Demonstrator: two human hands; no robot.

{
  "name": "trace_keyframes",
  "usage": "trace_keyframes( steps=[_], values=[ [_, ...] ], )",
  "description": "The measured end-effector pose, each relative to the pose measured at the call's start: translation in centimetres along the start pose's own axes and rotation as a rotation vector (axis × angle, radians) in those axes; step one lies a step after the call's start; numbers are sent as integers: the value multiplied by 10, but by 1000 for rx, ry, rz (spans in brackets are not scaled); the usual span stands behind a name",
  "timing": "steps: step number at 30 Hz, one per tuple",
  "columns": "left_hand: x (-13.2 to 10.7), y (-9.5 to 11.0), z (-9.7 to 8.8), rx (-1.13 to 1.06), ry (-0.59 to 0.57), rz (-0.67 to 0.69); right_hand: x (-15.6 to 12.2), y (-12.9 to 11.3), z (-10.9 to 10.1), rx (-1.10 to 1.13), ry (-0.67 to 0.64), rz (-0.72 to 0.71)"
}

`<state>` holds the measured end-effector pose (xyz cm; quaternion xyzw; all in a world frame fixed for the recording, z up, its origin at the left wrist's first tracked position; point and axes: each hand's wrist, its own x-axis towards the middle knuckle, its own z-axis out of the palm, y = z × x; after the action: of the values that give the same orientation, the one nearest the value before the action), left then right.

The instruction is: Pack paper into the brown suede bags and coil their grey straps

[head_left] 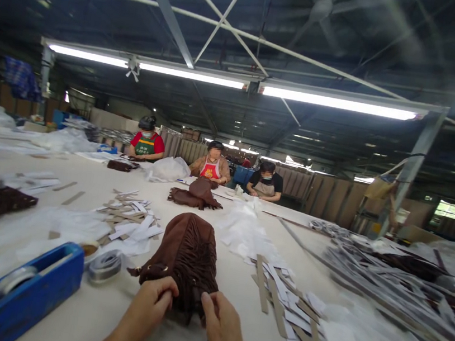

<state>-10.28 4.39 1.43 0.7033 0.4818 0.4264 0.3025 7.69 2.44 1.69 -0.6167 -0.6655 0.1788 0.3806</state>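
Observation:
A dark brown fringed bag [189, 244] lies on the white table right in front of me, its smooth base pointing away. Small metal eyelets show along its left edge, near the opening. My left hand [156, 299] pinches the bag's near edge on the left, fingers curled around it. On the right, my right hand [221, 319] grips the same near edge among the fringe, thumb on top. The fingertips of both hands are partly hidden behind the bag material.
A blue tape dispenser [37, 290] stands front left, beside a grey roll of strap [105, 266]. Paper and card strips [292, 309] lie right, others [133, 219] left. More brown bags [196, 193] sit ahead. Grey strips [385, 283] pile far right. Several people [211, 168] work opposite.

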Motion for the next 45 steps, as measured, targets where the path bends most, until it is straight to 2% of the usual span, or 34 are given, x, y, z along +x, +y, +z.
trace_keyframes(
  steps=[3,6,11,18,21,24,26,27,29,30,32,34,37,40,43,45],
  values=[
    [-6,1,-10,204,29,74,7,11,22,71,17,24],
    [-9,4,-9,287,8,101,9,25,30,126,26,-8],
    [-9,17,-5,482,74,45,6,31,27,194,-29,-21],
    [-5,27,-4,640,-29,64,2,29,20,281,-72,-21],
    [5,27,0,472,-83,67,1,29,18,270,-76,-33],
    [22,29,2,3,-118,-80,0,28,17,238,-79,-36],
    [33,30,0,-289,19,-147,-1,27,16,202,-86,-28],
    [36,31,-1,-346,122,-125,-1,26,15,186,-88,-23],
    [37,34,-4,-224,246,27,-2,24,13,167,-88,-15],
    [34,36,-4,-90,240,124,-2,24,13,163,-85,-13],
    [26,39,-5,176,140,295,-3,22,12,160,-76,-15],
    [19,42,-5,378,77,377,-4,21,11,156,-73,-20],
    [18,41,-6,642,15,379,-5,20,10,139,-79,-20],
    [27,38,-10,825,-119,366,-6,20,9,116,-93,-21],
    [40,41,-17,869,-212,355,-7,20,10,91,-89,-29],
    [52,44,-23,831,-198,283,-8,20,11,66,-73,-42]
  ],
)
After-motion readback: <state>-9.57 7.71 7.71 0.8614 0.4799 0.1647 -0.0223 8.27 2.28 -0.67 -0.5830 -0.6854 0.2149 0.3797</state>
